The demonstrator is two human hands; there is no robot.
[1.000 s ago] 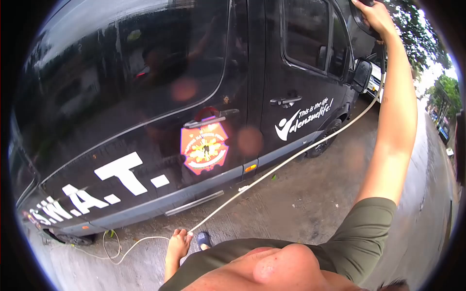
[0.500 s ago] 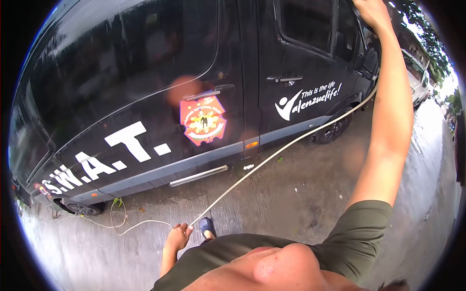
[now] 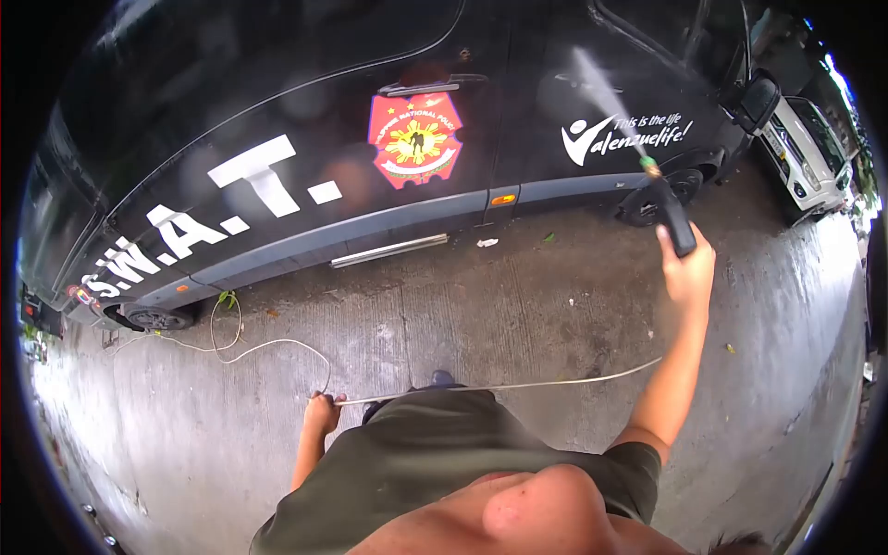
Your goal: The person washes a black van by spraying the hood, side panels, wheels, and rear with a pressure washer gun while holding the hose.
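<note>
Head view: the right hand [image 3: 689,273] is closed around a black spray gun [image 3: 673,217], arm stretched forward so its tip points up at the black van [image 3: 277,111], where a thin water jet [image 3: 601,88] strikes the front door. The left hand [image 3: 322,409] grips the pale hose [image 3: 518,386] low at the hip, probably to lift the line clear of the feet. Beyond it, the slack loops over the wet concrete ground [image 3: 518,305] toward the van's rear wheel.
</note>
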